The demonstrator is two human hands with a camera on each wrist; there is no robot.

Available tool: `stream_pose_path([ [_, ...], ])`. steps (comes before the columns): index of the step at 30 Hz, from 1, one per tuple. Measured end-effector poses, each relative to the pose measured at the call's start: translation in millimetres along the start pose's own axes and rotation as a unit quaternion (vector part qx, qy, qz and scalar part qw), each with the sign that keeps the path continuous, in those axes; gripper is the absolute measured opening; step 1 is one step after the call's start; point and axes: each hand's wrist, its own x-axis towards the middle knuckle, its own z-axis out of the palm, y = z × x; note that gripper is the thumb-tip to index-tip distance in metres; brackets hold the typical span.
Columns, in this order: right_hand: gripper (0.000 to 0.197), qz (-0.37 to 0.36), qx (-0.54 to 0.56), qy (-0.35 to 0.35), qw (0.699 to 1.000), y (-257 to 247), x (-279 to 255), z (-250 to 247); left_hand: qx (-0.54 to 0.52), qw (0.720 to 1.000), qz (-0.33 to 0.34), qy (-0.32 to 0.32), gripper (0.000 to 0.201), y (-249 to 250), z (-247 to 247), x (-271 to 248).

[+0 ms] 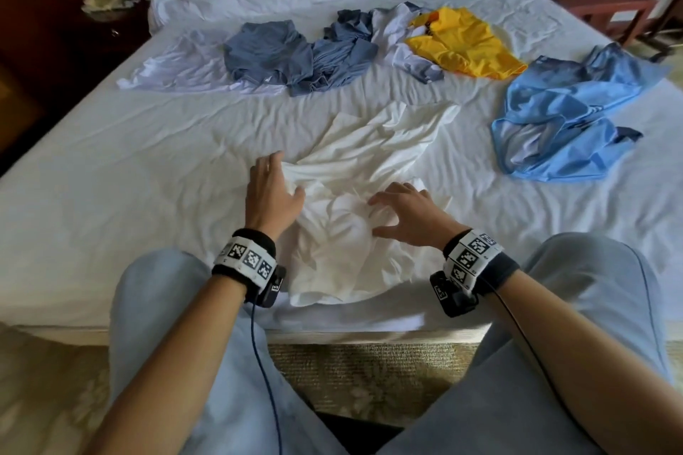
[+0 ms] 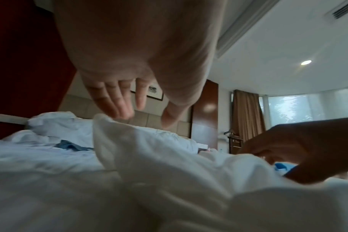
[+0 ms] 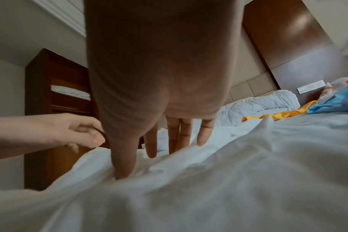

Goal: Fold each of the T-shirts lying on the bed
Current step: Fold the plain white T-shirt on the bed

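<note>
Head view puts the white T-shirt (image 1: 366, 196) crumpled on the bed (image 1: 111, 166) right in front of my knees, at the near edge, with both of my hands on it. My left hand (image 1: 271, 192) sits at the shirt's left side, fingers spread and fairly straight, gripping nothing as far as I can see. My right hand (image 1: 403, 218) is also released — fingers fanned out, tips pressing down into the cloth rather than pinching it.

I judge this fabric to be light, thin and very limp; it bunches into soft ridges and will slide easily over the sheet, so it won't keep any shape unless I flatten it first. The sensible places to take hold would be the shoulder seams or the hem corners, though I cannot yet tell which end is which in the heap.

Farther up the bed lie the others: a pale shirt (image 1: 184, 66), grey-blue ones (image 1: 292, 55), a yellow one (image 1: 465, 44) and a light blue one (image 1: 569, 111) well off to the right.

No brand or readable writing shows on any shirt — my wristbands (image 1: 247, 259) carry only black-and-white coded squares.
</note>
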Motion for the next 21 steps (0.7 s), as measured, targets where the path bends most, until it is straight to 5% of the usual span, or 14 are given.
stream_pose_path([
  [2, 0.055, -0.017, -0.002, 0.001, 1.000, -2.3, -3.8, 2.9, -0.025, 0.997, 0.038, -0.069, 0.042, 14.1, -1.0, -13.2],
  [5, 0.054, -0.034, -0.004, 0.004, 0.999, -5.8, -6.4, 5.4, 0.033, 0.965, 0.037, -0.259, 0.056, 27.7, 2.1, -27.0],
  [7, 0.051, -0.035, 0.002, 0.008, 0.999, -7.5, -6.9, 4.6, 0.111, 0.948, 0.065, -0.292, 0.045, 26.9, 9.0, -31.1],
  [11, 0.056, -0.031, 0.004, 0.029, 0.999, -11.2, -5.5, 0.6, 0.044, 0.977, 0.060, -0.200, 0.006, 11.5, 11.3, -16.7],
  [14, 0.066, -0.031, 0.009, 0.052, 0.998, -15.8, -3.6, -1.9, -0.151, 0.983, 0.002, -0.105, 0.010, 1.9, 1.3, -2.1],
  [17, 0.070, -0.043, 0.057, 0.096, 0.993, -27.6, -3.8, -8.0, -0.402, 0.907, -0.104, -0.067, 0.011, 8.3, -8.4, 3.5],
  [21, 0.077, -0.073, 0.098, 0.176, 0.977, -46.3, -5.7, -16.2, -0.537, 0.825, -0.161, -0.065, 0.017, 17.5, -19.5, 5.6],
])
